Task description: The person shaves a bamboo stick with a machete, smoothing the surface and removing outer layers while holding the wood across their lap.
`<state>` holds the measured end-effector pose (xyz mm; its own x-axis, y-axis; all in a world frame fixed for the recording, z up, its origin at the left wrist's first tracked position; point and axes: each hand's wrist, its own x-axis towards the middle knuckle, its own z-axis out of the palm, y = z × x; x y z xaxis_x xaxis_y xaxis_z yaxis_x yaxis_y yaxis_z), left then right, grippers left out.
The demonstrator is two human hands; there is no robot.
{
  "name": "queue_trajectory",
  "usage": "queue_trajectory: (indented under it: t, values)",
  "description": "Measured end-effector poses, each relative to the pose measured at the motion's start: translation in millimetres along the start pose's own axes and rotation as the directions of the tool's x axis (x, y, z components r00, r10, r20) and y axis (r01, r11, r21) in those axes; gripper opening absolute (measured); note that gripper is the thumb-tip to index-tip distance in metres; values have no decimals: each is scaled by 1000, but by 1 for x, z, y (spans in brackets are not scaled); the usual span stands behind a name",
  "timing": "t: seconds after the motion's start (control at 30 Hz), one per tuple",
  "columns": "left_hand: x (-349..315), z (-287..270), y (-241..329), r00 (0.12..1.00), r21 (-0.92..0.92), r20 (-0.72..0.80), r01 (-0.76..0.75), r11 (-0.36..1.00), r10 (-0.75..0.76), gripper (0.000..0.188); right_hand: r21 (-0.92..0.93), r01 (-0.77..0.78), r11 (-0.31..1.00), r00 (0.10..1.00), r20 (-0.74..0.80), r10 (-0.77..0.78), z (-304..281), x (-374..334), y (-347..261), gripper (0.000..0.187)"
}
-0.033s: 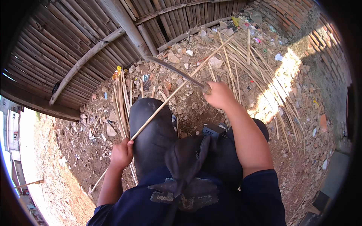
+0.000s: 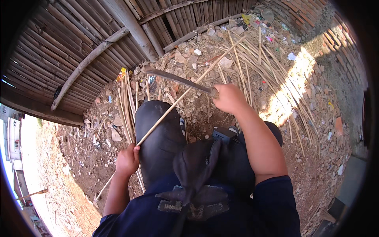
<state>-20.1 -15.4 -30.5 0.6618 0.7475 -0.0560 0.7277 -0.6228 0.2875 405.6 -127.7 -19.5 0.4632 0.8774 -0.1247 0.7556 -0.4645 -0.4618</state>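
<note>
In the head view, our left hand (image 2: 127, 160) is closed round a pale stick (image 2: 164, 117) slanting across the left knee (image 2: 156, 111), probably to steady it. Our right hand (image 2: 229, 98) grips a knife (image 2: 173, 78) by its handle, likely for control; its long, dark metal blade crosses the stick, though we cannot tell whether they touch. Slim, straight sticks (image 2: 259, 47) lie heaped on rough, rubbly ground (image 2: 201, 110).

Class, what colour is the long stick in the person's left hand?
The stick is pale straw-yellow, seen best in the head view.
</note>
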Motion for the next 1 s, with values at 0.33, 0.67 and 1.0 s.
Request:
queue_trajectory:
  t: [0.33,0.67,1.0]
  values:
    - [2,0,-2,999,181,3,36,983,-37,34,152,-19,988,1000,-8,21,11,14,25,34]
    - [10,-15,-2,1000,253,-11,-1,968,4,37,179,-224,958,974,4,227,3,24,76,34]
    - [11,-6,-6,1000,245,4,-21,969,20,39,125,-205,971,979,47,200,7,26,67,32]
